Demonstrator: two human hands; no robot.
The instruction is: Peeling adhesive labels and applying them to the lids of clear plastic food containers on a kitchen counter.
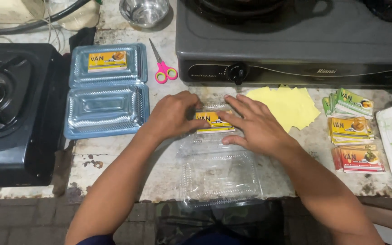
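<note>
— What do the hands cover?
— The left hand [175, 115] and right hand [256, 124] lie flat, fingers spread, pressing a yellow label [214, 122] on the lid of a clear ribbed plastic box [218, 174]; its middle is hidden.
— Around it?
— Yellow paper sheets [291, 104], label stacks [352, 131] in green, yellow, red; left, an open blue-tinted box [107, 111], pink scissors [163, 68].

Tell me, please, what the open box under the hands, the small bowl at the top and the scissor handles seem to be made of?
The clamshell box looks like thin clear plastic: the worktop shows through its ribbed walls. The bowl seems polished metal, grey with bright reflections. The scissor handles look like glossy pink plastic.
</note>
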